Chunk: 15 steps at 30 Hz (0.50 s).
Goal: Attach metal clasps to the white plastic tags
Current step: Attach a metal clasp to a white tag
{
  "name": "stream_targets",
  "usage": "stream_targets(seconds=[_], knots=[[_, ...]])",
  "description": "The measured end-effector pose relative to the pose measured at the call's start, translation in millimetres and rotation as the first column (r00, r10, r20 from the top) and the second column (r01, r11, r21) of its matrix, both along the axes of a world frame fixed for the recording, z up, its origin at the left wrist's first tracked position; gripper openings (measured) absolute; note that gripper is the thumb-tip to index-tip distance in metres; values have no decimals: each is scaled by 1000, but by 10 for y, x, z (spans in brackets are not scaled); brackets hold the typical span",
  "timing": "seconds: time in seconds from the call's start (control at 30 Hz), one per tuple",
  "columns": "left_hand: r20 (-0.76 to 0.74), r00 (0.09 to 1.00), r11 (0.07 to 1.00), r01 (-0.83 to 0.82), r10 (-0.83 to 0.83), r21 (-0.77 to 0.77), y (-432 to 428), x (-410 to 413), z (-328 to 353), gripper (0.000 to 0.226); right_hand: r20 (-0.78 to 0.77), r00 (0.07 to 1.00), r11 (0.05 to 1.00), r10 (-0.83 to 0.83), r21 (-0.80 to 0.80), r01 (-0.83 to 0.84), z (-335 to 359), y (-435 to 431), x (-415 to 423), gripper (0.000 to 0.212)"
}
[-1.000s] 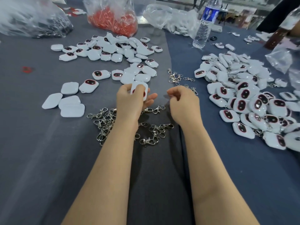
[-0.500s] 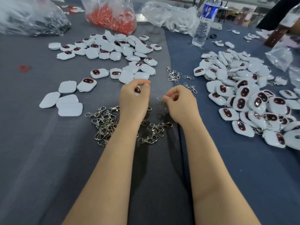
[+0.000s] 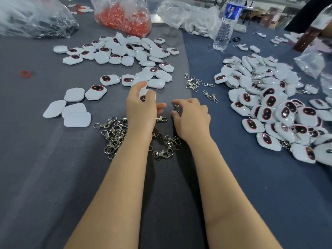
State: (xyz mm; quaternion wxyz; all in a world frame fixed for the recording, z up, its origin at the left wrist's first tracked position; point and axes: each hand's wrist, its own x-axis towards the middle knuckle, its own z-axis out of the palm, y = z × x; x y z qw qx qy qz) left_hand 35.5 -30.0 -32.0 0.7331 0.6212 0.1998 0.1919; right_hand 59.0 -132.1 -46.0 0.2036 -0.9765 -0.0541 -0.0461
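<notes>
My left hand grips a white plastic tag with a dark red-rimmed oval, held upright just above the cloth. My right hand pinches a small metal clasp between thumb and fingers, a short gap from the left hand. Loose metal clasps lie in a heap under and in front of both wrists. A spread of loose white tags lies beyond the left hand. A larger pile of tags, some with clasps showing among them, lies to the right.
A bag of red pieces, a bag of dark metal parts and a clear bag of white parts stand at the back. A water bottle stands behind the right pile. More clasps lie mid-table.
The tag in my left hand has turned so its dark oval faces me. My right hand has opened slightly and the clasp now shows at its fingertips. The hands have drawn a little apart.
</notes>
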Motion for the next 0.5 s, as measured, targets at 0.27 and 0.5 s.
stream_targets(seconds=[0.27,0.5], knots=[[-30,997,996,69,-68,55,-19,-25,7,26,-38,999,988,-4,153,10,27,-6,-1,16],[-86,982,903,187,-166,386,-68,-38,-19,10,-114,993,505,-42,855,119,166,-63,27,13]])
